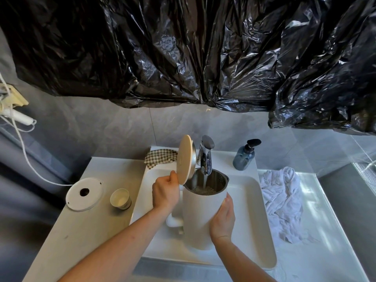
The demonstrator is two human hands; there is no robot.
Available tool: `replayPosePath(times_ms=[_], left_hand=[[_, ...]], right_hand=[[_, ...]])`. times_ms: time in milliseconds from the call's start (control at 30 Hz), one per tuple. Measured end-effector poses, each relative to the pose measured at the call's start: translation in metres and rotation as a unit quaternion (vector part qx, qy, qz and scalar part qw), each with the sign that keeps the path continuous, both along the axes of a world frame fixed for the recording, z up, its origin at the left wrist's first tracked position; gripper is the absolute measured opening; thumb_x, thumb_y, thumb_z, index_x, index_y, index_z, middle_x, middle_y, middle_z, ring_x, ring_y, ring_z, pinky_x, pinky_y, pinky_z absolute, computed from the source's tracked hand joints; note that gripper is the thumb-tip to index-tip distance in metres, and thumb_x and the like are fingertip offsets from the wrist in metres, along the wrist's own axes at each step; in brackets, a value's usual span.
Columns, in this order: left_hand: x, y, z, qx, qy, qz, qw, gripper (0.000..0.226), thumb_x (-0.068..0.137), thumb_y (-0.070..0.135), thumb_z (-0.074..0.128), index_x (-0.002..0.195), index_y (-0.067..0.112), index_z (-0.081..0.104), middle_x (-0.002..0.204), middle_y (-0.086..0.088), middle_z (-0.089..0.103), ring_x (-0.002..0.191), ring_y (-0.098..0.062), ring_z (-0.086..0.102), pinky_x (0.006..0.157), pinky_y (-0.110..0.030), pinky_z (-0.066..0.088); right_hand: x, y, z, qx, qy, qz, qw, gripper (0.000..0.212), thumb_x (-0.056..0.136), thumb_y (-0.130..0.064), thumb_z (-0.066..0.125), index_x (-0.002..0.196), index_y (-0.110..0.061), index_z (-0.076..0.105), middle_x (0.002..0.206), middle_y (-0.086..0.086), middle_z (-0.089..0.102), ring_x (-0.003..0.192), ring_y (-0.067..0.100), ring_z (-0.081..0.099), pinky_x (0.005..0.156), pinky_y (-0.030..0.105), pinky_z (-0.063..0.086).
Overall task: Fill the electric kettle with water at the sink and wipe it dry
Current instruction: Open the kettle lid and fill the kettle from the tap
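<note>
The kettle (201,216) has a smooth, matt off-white plastic shell and a brushed metal inner wall. The lid (184,159) is matt cream outside with a shiny metal underside. The tap (205,157) is polished chrome. The sink (250,210) is smooth, glossy white. The soap bottle (244,157) is translucent blue-grey plastic. The towel (282,202) is rough white cloth. The sheeting (183,47) is glossy, crinkled black plastic.

One kettle (201,216), one lid (184,159). One tap (206,157), one sink (252,200). One round base (84,194), one small cup (120,198), one pump bottle (243,159). Two cloths: checked cloth (160,156), white towel (282,204). Two grips: left grip (165,195), right grip (222,218). One white cord (22,151). Black plastic sheeting (183,47) overhead: count unclear.
</note>
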State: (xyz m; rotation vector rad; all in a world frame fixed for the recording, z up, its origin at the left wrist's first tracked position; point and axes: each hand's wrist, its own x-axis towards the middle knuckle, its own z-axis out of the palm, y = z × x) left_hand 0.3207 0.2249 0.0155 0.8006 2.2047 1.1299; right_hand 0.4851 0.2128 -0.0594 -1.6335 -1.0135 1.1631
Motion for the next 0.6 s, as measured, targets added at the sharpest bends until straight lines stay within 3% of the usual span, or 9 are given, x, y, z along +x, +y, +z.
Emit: replayPosePath(times_ms=[433,600], left_hand=[[0.0002,-0.0014,0.0014,0.001,0.002,0.000,1.000,0.053,0.104,0.035,0.043,0.066,0.004,0.063,0.062,-0.005,0.060,0.062,-0.017,0.059,0.056,-0.027,0.044],[-0.0001,-0.0014,0.0013,0.002,-0.001,-0.004,1.000,0.053,0.104,0.036,0.043,0.067,0.003,0.064,0.063,-0.005,0.061,0.064,-0.019,0.061,0.061,-0.032,0.050]], right_hand=[[0.0006,-0.0005,-0.0050,-0.001,0.000,-0.001,1.000,0.082,0.089,-0.071,0.020,0.151,-0.028,0.051,0.152,-0.003,0.056,0.143,0.020,0.047,0.124,0.048,0.032],[0.0004,0.0000,-0.0064,-0.002,-0.001,0.001,1.000,0.081,0.089,-0.071,0.019,0.150,-0.029,0.052,0.151,-0.003,0.057,0.143,0.021,0.048,0.124,0.050,0.033]])
